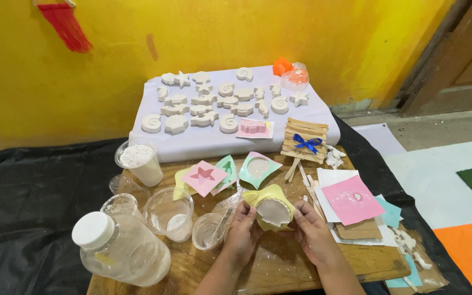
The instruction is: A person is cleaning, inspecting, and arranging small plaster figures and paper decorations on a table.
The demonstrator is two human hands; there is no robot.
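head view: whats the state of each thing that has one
yellow mould: held in both hands, filled with white plaster
left hand: gripping mould's left edge
right hand: gripping mould's right edge
big plastic jar: lying tilted, white lid on
green mould: filled, flat on board
powder cup: upright, full

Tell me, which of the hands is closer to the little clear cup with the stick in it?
The left hand. It sits right beside the small clear cup, while the right hand is on the far side of the yellow mold both hands hold.

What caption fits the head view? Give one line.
Both hands, left and right, flex a yellow mould around a white plaster cast.
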